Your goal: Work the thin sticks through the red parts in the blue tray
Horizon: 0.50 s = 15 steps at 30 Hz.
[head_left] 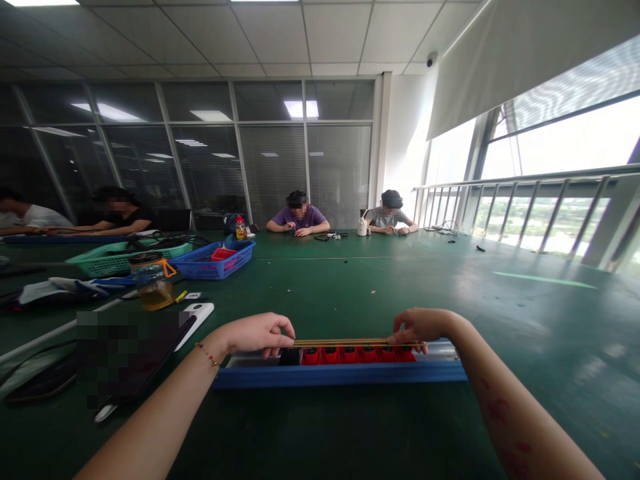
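A long blue-edged tray point(340, 375) lies across the green table in front of me, with a row of red boxes point(350, 356) in it. Thin yellowish strips point(345, 343) stretch over the far side of the boxes. My left hand point(265, 335) pinches their left end, above a black block point(290, 357) beside the boxes. My right hand point(413, 328) is closed on the strips near their right end, over the tray's right part. Some fingertips of both hands are partly hidden.
Left on the green table point(310, 287) are a blue basket point(215, 265), a green basket point(107, 261), a jar of amber liquid point(153, 287) and a dark tablet-like object point(145, 357). Several people sit along the far side.
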Available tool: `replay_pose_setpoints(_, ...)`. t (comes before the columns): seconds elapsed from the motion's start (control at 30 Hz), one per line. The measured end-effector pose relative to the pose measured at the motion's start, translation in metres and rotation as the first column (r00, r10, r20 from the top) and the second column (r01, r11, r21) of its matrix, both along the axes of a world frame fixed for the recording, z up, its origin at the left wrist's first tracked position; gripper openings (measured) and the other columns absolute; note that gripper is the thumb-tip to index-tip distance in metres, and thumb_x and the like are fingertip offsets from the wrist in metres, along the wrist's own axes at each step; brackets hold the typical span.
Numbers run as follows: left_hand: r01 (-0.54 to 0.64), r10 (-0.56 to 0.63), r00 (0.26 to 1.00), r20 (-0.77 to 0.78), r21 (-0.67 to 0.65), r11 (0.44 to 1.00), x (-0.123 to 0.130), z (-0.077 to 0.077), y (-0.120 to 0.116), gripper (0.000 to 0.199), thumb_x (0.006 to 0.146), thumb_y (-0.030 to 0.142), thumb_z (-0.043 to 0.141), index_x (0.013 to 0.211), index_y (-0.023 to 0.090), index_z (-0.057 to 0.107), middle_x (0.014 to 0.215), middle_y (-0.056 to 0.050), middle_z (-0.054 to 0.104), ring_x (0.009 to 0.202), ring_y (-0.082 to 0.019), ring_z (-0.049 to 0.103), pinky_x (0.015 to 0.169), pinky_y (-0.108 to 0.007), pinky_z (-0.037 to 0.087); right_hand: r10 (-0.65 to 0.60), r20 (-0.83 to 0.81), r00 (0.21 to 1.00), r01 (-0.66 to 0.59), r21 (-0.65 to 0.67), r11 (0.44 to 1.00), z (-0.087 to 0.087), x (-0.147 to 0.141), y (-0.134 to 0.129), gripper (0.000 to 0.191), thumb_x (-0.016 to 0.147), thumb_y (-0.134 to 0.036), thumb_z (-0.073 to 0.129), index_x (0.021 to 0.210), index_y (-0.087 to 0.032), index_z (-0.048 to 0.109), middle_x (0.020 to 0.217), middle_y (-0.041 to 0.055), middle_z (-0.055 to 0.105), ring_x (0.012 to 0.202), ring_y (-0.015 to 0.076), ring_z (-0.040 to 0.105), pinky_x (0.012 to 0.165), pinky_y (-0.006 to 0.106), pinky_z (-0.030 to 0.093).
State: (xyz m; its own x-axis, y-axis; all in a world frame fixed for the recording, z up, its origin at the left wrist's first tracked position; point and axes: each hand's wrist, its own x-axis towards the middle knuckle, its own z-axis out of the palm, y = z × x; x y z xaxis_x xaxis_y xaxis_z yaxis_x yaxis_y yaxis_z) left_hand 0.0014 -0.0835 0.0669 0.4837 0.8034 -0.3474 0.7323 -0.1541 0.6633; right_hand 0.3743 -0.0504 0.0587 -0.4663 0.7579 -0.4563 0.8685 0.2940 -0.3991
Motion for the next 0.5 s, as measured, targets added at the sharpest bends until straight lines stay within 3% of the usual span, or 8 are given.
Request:
replay_pose_setpoints(0.23,0.04,-0.04,0.999,0.018,0.006,0.999,0.0017,-0.0033,0.0013,0.045,0.071,0.054,0.049,0.099,0.019,0.054,0.072,-0.001,0.061,0.049,-0.007,0.048,0.054,-0.021,0.04,-0.019,-0.017,1.0,0.019,-0.037,0.999,-0.0066,0.0032,0.0043,0.07,0.061,-0.074,0.045,0.097,-0.015,0.057,0.062,0.0024,0.06,0.055,0.0168,0.057,0.055,0.027,0.043)
replay_pose_setpoints(0.5,0.053,-0.051,0.998,0.044,-0.04,0.998,-0.0016,-0.0043,0.0019,0.045,0.072,0.055,0.048,0.101,0.021,0.052,0.077,-0.001,0.06,0.053,-0.008,0.051,0.057,-0.022,0.042,-0.031,-0.037,0.999,0.03,-0.042,0.999,-0.0083,0.0029,0.0049,0.069,0.061,-0.073,0.046,0.096,-0.014,0.057,0.062,0.0023,0.061,0.055,0.0165,0.057,0.057,0.028,0.044)
